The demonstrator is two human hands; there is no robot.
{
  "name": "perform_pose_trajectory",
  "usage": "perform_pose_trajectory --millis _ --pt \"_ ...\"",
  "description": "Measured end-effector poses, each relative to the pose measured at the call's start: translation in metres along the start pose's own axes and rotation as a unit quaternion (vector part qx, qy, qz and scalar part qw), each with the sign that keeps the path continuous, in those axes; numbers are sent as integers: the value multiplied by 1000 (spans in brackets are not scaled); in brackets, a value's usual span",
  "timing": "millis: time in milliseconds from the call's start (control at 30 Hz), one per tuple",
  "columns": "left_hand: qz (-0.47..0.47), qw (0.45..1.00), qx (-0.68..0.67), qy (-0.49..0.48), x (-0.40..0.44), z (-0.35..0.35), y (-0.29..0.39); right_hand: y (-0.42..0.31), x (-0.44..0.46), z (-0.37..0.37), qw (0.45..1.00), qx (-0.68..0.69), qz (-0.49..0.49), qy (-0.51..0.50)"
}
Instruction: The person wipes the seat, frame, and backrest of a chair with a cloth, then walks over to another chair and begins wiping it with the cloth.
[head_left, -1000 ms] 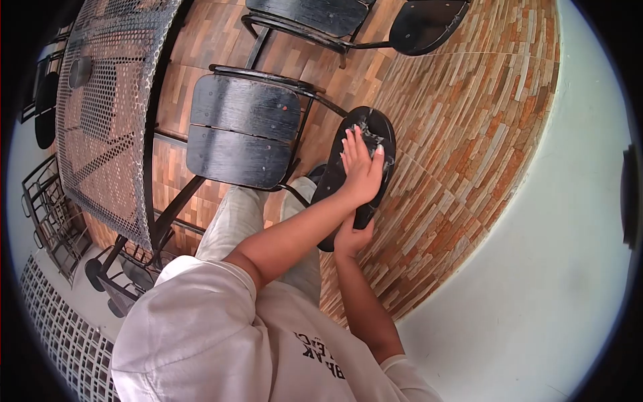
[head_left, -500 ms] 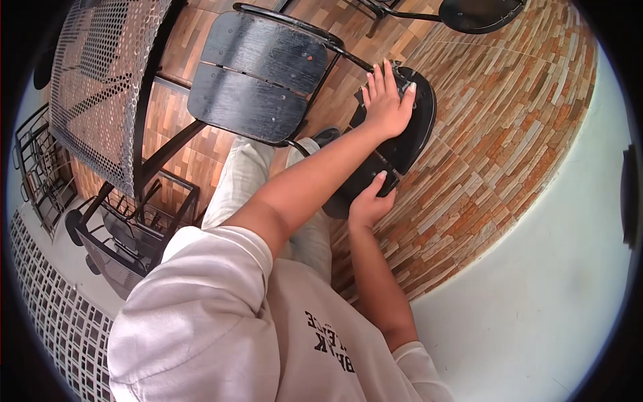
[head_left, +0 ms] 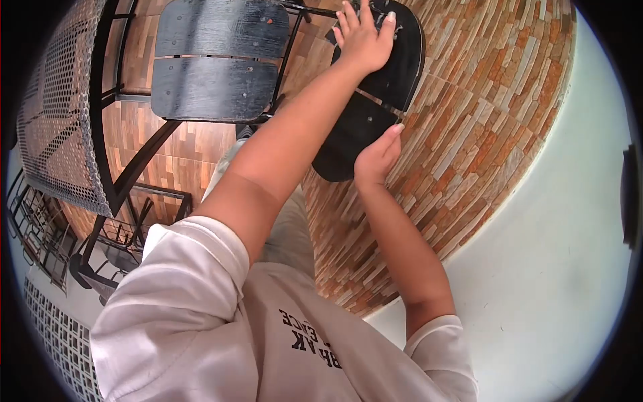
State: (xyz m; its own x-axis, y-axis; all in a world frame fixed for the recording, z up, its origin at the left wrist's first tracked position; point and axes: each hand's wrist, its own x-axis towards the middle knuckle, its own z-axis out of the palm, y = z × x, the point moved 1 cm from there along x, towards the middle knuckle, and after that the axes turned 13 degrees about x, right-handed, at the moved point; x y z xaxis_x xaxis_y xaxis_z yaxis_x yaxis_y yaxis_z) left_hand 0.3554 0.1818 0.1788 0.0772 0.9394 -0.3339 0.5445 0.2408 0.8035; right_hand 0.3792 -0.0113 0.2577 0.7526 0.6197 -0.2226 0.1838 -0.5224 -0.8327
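A black two-slat chair backrest point(head_left: 355, 137) stands by the brick-patterned wall. My left hand point(head_left: 365, 43) lies on its upper slat with fingers spread, and a dark ragged-edged piece, perhaps a cloth, shows beneath it; I cannot tell for sure. At the lower edge, my right hand point(head_left: 377, 159) grips the backrest, thumb on the near face and the other fingers hidden behind. The chair's worn black seat point(head_left: 218, 87), also of two slats with bolts, lies to the left of my hands.
Perforated metal mesh on a dark frame point(head_left: 63, 120) rises at the left. Wire racks point(head_left: 43, 224) stand beyond it. The brick-patterned wall point(head_left: 482, 134) and a pale smooth surface point(head_left: 529, 281) are on the right. Wood-look flooring point(head_left: 130, 134) shows under the chair.
The whole view has shifted, so the chair and both hands sit higher and slightly left. Both hands keep their places on the backrest, the right one still gripping its edge.
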Motion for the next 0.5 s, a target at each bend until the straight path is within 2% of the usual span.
perform_pose_trajectory --millis 67,133,267,300,367,400,467,500 --pt "-23 1000 -13 -16 -22 1 -14 1 5 3 1000 15 -9 4" --pt "-14 995 -13 -96 -61 -4 -22 -1 7 6 999 31 -18 16" --pt "93 979 -16 -182 -114 -20 1 12 12 2 997 72 6 -19" --pt "94 980 -16 -175 -108 -17 11 19 15 4 996 86 -11 -14" --pt "163 980 2 -115 -102 -15 36 26 12 5 993 111 -37 -1" --pt "158 981 4 -110 -90 -15 41 26 12 4 993 112 -36 -8" --pt "261 965 17 -11 -51 -13 37 3 9 2 999 43 23 5" --pt "254 967 19 -9 -32 -15 29 -4 8 2 999 7 53 12"
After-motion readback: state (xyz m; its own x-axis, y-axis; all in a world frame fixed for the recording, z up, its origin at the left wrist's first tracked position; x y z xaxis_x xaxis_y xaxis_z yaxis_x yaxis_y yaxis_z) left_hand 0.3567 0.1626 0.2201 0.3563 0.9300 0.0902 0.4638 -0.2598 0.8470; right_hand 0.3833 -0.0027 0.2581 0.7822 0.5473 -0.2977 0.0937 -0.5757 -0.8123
